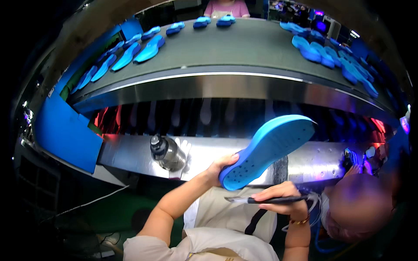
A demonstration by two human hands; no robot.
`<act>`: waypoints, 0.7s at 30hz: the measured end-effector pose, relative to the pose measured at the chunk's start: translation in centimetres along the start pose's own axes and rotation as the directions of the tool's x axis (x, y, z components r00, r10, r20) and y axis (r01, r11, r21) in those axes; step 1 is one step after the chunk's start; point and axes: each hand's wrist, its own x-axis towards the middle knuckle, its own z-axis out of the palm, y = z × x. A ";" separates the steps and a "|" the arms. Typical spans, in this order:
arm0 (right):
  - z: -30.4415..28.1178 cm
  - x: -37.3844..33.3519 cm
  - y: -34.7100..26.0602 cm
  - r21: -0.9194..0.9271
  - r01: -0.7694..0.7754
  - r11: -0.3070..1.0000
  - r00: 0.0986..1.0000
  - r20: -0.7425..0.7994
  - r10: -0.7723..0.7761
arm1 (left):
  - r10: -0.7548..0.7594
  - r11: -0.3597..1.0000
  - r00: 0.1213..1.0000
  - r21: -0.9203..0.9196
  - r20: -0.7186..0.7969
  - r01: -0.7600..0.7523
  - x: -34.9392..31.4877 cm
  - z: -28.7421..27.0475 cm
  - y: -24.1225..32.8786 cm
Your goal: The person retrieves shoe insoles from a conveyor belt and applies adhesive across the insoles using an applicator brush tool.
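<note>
A large blue shoe sole [272, 145] is tilted up in front of me, its toe pointing to the far right. My left hand [220, 168] grips it by the edge near the heel, where small dark holes dot the surface. Just below the sole, my right hand [281, 196] is closed around a black-handled brush [237, 200] with a pale, tapered tip. The tip points left and appears apart from the sole. A thin pale tube or cord [312, 201] shows by the handle's right end.
A dark-capped bottle [169, 153] stands on the metal ledge [209, 152], with a white glove [185, 148] beside it. Beyond, a grey conveyor belt [217, 48] carries several blue soles [149, 49]. A co-worker [357, 204] sits close at right; another person [226, 8] is across the belt.
</note>
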 end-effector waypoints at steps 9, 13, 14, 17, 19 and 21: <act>-0.3 0.6 -1.4 -0.159 0.064 0.985 0.993 0.110 -0.047 | -0.305 0.937 0.934 0.117 -0.187 0.329 0.5 1.1 2.0; -0.3 0.5 -1.6 -0.274 0.031 0.961 0.999 -0.023 -0.039 | -0.410 0.887 0.897 0.157 -0.166 0.434 -0.1 1.1 2.3; -0.2 0.7 -1.6 -0.256 0.008 0.967 0.998 0.069 0.010 | -0.440 0.850 0.876 0.222 -0.199 0.478 -0.1 0.9 2.3; -1.5 -0.3 -3.1 -0.346 0.003 0.938 0.964 0.250 0.089 | -0.398 0.804 0.860 0.329 -0.320 0.495 -1.1 2.2 2.5; -1.6 -0.9 -2.7 -0.234 0.031 0.972 0.991 0.135 0.000 | -0.392 0.817 0.855 0.300 -0.339 0.493 -1.4 1.9 2.5; -0.9 -0.7 -1.5 -0.245 0.016 0.969 1.000 -0.003 -0.017 | -0.323 0.869 0.891 0.273 -0.319 0.413 -1.9 1.4 2.2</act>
